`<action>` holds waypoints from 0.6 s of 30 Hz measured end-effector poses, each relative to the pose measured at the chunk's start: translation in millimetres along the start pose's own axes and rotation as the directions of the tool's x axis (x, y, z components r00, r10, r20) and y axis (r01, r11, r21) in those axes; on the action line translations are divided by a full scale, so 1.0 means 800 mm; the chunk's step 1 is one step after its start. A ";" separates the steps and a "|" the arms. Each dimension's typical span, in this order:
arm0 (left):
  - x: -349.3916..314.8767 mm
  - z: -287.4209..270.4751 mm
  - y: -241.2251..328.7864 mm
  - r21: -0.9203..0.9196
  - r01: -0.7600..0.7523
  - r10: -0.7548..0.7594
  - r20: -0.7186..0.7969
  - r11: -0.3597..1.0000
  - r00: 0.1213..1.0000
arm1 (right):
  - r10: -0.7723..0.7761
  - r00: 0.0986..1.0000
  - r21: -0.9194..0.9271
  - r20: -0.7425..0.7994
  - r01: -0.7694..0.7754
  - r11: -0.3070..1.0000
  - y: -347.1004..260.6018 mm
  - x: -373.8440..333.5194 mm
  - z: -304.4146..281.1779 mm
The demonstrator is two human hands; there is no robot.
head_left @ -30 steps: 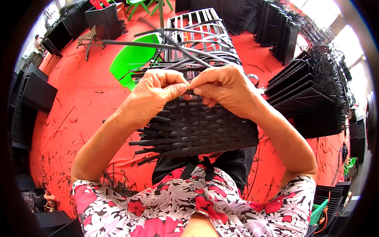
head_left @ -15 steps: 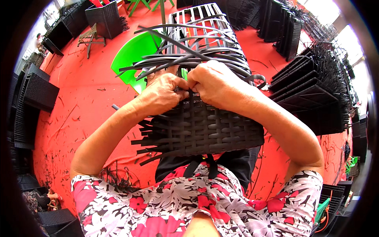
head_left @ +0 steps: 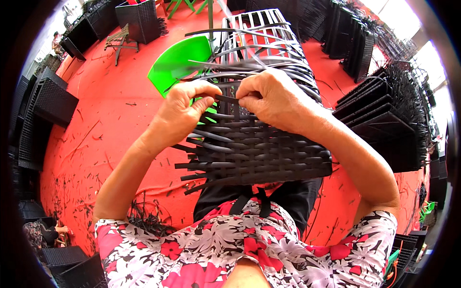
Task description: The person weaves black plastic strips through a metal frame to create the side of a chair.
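A dark woven panel of flat plastic strips (head_left: 259,152) lies across my lap, its cut strip ends sticking out on the left. My left hand (head_left: 180,113) pinches the end of one dark strip (head_left: 226,99) between thumb and fingertips. On the same strip, a little to the right, my right hand (head_left: 276,101) closes with thumb and bent forefinger. The strip runs over the upright bands just above the tight weave. Beyond my hands, loose curved strips (head_left: 269,53) cross the open slatted frame (head_left: 269,19).
A bright green plastic chair (head_left: 180,62) stands left of the frame. Scraps litter the red floor covering (head_left: 120,110). Stacked dark woven panels (head_left: 379,105) stand at the right, with more woven pieces (head_left: 55,103) at the left. A folding stool (head_left: 120,43) is farther off.
My hands have moved a little apart, and the left one has come off the weave. A length of strip now shows between them. The whole view has shifted slightly.
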State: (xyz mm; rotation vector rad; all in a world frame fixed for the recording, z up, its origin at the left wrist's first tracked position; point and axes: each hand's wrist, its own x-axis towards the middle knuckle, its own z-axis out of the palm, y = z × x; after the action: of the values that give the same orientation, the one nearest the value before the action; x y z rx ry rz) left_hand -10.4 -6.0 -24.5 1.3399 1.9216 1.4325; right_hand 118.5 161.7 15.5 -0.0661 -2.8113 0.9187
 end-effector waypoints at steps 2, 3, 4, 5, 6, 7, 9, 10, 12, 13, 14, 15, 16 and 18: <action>-0.001 0.011 -0.021 0.056 -0.060 0.062 -0.028 0.997 0.998 | -0.022 0.998 -0.159 0.067 0.032 0.987 0.005 0.002 0.002; 0.001 0.013 -0.026 0.076 -0.055 0.056 -0.016 0.996 0.998 | -0.029 0.994 -0.236 0.101 0.053 0.970 0.008 0.002 0.003; 0.002 0.014 -0.030 0.097 -0.052 0.053 -0.003 0.994 0.999 | 0.037 0.987 -0.270 0.155 0.007 0.963 0.001 0.002 -0.001; 0.004 0.014 -0.034 0.126 -0.061 0.060 0.011 0.990 0.998 | 0.016 0.989 -0.247 0.145 0.020 0.969 0.003 0.002 0.001; 0.005 0.014 -0.039 0.155 -0.071 0.068 0.026 0.985 0.997 | -0.004 0.991 -0.224 0.135 0.034 0.974 0.006 0.002 0.005; 0.005 0.014 -0.041 0.185 -0.079 0.073 0.041 0.980 0.996 | -0.024 0.992 -0.199 0.126 0.049 0.979 0.008 0.001 0.007; 0.005 0.014 -0.038 0.162 -0.015 0.008 0.044 0.987 0.999 | -0.007 0.989 -0.198 0.151 0.037 0.980 0.009 0.002 0.008; 0.006 0.014 -0.039 0.155 -0.002 -0.005 0.041 0.988 0.999 | 0.003 0.987 -0.198 0.162 0.029 0.980 0.011 0.002 0.009; 0.005 0.013 -0.039 0.076 0.061 -0.064 0.035 0.995 0.997 | -0.030 0.990 -0.170 0.135 0.053 0.984 0.010 0.005 0.012; 0.005 0.014 -0.040 0.001 0.110 -0.110 0.039 0.994 0.993 | -0.042 0.992 -0.157 0.120 0.061 0.986 0.011 0.006 0.013; 0.006 0.014 -0.040 -0.074 0.159 -0.156 0.045 0.985 0.987 | -0.012 0.989 -0.182 0.145 0.038 0.983 0.009 0.007 0.014; 0.007 0.012 -0.040 -0.132 0.205 -0.197 0.069 0.970 0.978 | 0.019 0.985 -0.207 0.169 0.017 0.978 0.006 0.010 0.014; 0.008 0.006 -0.038 -0.186 0.250 -0.237 0.089 0.950 0.967 | 0.045 0.980 -0.232 0.193 0.001 0.973 0.003 0.013 0.015; 0.011 -0.002 -0.038 -0.231 0.341 -0.323 0.113 0.911 0.940 | 0.046 0.976 -0.266 0.214 0.013 0.964 0.003 0.018 0.020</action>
State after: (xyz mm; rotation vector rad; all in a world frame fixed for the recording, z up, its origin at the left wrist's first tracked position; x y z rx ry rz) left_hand -29.4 0.6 -48.8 0.8879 1.7516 1.3756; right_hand 101.3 155.5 3.9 -0.0258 -3.1273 0.5758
